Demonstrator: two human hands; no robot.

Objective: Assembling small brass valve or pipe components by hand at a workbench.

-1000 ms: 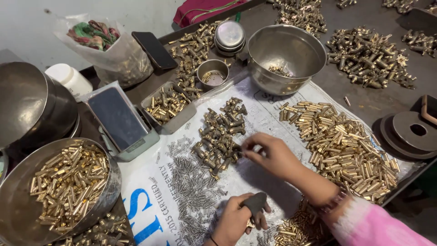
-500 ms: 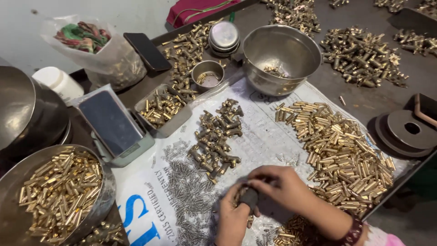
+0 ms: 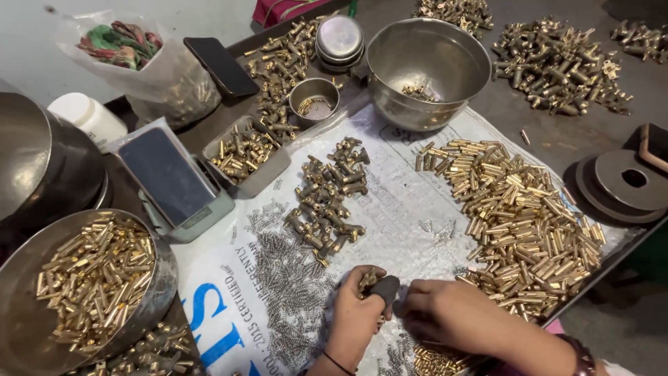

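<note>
Left bowl: I see it well filled with brass tubes, which I judge to be finished pieces.
Small tray: holds darker brass fittings.
Springs: a wide scatter on the printed sheet, unused.
Left hand: closed around a dark holder and a few brass bits.
Right hand: fingers curled at the holder; its grip I cannot tell.
Big steel bowl: nearly bare, a few pieces.
Right heap: large pile of brass tubes left, so I judge much work remains.
</note>
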